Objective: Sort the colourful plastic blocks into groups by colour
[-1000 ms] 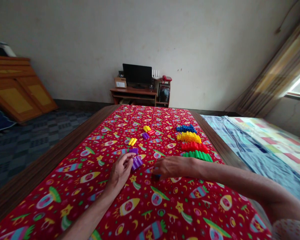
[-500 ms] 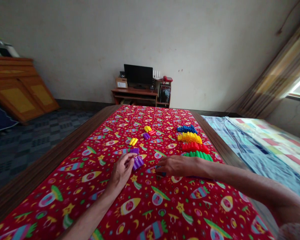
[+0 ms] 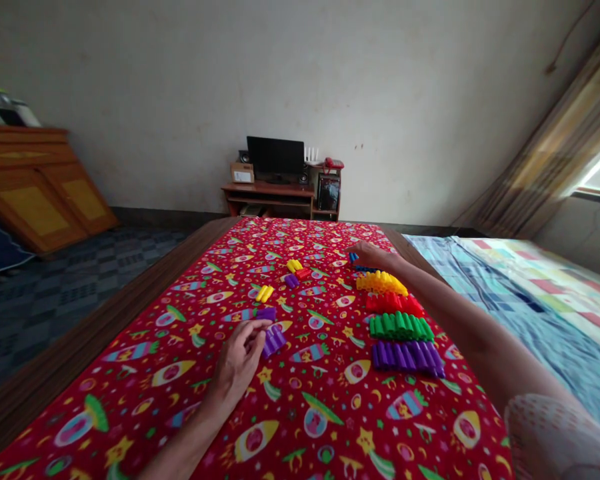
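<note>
My left hand (image 3: 243, 347) rests on the cloth with its fingers curled against a small group of purple plastic tubes (image 3: 274, 341); whether one is between the fingertips is hidden. Just beyond it lies another purple piece (image 3: 267, 313). At the far right of the table my right hand (image 3: 373, 254) reaches over the blue row (image 3: 365, 269), its fingers closed on a blue tube (image 3: 353, 257). Toward me from there run rows of yellow tubes (image 3: 381, 283), red tubes (image 3: 394, 304), green tubes (image 3: 401, 326) and purple tubes (image 3: 409, 357).
Loose yellow tubes (image 3: 265, 294), more yellow ones (image 3: 295, 265), a red piece (image 3: 303, 274) and purple ones (image 3: 291, 281) lie mid-table on the red patterned cloth (image 3: 320, 413). A bed (image 3: 480, 287) stands at the right, a computer desk (image 3: 270, 191) beyond the far end.
My right hand has moved from the middle of the table away to the blue row, carrying blue. The near purple row is now uncovered. My left hand stays by the purple tubes.
</note>
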A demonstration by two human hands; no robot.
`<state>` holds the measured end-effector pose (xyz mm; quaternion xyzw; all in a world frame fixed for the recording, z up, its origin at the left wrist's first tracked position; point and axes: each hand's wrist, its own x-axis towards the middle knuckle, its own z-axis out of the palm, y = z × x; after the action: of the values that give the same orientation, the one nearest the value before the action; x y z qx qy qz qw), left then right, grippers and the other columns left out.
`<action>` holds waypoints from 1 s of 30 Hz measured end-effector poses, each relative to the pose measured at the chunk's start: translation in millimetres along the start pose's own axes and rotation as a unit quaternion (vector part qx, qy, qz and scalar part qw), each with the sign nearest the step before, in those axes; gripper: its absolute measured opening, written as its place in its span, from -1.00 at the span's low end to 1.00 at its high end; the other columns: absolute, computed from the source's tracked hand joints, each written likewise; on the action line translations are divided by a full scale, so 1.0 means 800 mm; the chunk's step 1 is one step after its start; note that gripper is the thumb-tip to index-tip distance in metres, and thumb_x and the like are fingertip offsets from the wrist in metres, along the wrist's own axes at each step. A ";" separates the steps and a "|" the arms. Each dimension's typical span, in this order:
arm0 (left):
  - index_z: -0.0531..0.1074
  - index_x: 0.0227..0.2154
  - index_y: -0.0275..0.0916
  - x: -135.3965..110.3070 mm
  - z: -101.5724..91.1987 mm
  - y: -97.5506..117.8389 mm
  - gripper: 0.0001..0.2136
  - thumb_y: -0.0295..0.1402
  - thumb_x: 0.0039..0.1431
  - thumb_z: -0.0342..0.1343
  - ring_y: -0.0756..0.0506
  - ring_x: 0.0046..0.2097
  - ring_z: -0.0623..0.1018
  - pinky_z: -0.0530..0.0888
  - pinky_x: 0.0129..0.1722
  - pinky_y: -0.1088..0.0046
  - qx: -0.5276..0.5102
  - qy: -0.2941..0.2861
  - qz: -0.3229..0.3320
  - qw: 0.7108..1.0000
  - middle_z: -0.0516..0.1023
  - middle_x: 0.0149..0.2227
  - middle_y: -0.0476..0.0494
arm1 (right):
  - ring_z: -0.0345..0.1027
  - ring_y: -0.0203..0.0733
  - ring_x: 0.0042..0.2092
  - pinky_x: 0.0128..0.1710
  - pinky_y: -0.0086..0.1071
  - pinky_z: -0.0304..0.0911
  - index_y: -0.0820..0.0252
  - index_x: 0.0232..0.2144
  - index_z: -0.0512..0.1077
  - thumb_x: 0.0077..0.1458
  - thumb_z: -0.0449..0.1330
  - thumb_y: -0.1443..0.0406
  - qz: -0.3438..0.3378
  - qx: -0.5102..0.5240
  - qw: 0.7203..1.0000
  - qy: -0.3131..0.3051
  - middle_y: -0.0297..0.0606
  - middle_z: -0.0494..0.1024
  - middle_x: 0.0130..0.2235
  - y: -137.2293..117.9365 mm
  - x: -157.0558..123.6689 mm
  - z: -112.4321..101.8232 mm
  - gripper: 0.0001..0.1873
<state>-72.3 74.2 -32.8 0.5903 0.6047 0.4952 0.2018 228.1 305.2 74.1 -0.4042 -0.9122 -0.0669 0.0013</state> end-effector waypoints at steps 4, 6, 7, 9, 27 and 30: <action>0.52 -0.32 -0.19 -0.001 -0.002 0.008 -0.71 -0.12 0.08 0.03 -0.14 -0.29 0.57 0.53 -0.31 0.39 0.011 0.006 -0.003 1.000 0.58 -0.25 -0.19 | 0.47 -0.15 -0.13 -0.11 -0.38 0.32 0.28 -0.02 0.50 0.06 0.20 0.46 0.003 -0.011 0.999 -0.040 -0.10 0.61 -0.12 0.008 -0.003 0.010 -0.61; 0.52 -0.32 -0.19 -0.001 -0.003 0.012 -0.72 -0.13 0.08 0.03 -0.13 -0.30 0.56 0.52 -0.34 0.41 0.014 0.000 -0.007 1.000 0.58 -0.26 -0.19 | 0.48 -0.15 -0.13 -0.11 -0.39 0.32 0.29 -0.03 0.50 0.08 0.20 0.46 0.003 -0.014 0.999 -0.053 -0.08 0.61 -0.11 0.011 -0.004 0.013 -0.63; 0.52 -0.32 -0.19 -0.001 -0.003 0.012 -0.72 -0.14 0.08 0.03 -0.13 -0.31 0.56 0.52 -0.35 0.41 0.014 -0.004 -0.008 1.000 0.58 -0.26 -0.19 | 0.48 -0.16 -0.13 -0.11 -0.40 0.31 0.29 -0.04 0.50 0.08 0.19 0.46 0.003 -0.014 0.998 -0.057 -0.07 0.61 -0.10 0.012 -0.005 0.014 -0.64; 0.52 -0.32 -0.20 0.000 -0.003 0.012 -0.72 -0.14 0.09 0.02 -0.12 -0.32 0.55 0.51 -0.36 0.42 0.015 -0.006 -0.006 1.000 0.58 -0.26 -0.19 | 0.47 -0.20 -0.11 -0.11 -0.44 0.28 0.32 -0.05 0.51 0.11 0.17 0.48 0.004 -0.014 0.998 -0.065 -0.06 0.60 -0.08 0.013 -0.006 0.017 -0.66; 0.45 -0.20 -0.23 -0.001 0.001 0.009 -0.65 -0.11 0.02 0.12 -0.11 -0.24 0.56 0.52 -0.25 0.39 -0.088 -0.002 -0.044 0.995 0.53 -0.25 -0.14 | 0.42 -0.21 -0.09 -0.05 -0.30 0.31 0.29 -0.09 0.41 0.27 0.02 0.44 -0.219 0.031 0.975 0.037 -0.10 0.55 -0.12 -0.148 -0.084 -0.041 -0.77; 0.36 -0.09 -0.22 -0.003 0.005 0.020 -0.56 -0.13 -0.03 0.19 -0.07 -0.28 0.55 0.52 -0.23 0.39 -0.164 -0.038 -0.069 0.983 0.50 -0.25 -0.08 | 0.38 -0.16 -0.01 0.02 -0.25 0.29 0.33 -0.08 0.38 0.25 0.05 0.42 -0.263 0.044 0.962 0.060 -0.04 0.52 -0.07 -0.223 -0.116 -0.026 -0.79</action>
<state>-60.2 70.4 -22.2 0.5242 0.5466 0.5499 0.3523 157.5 115.8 67.8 -0.1449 -0.9866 -0.0491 0.0559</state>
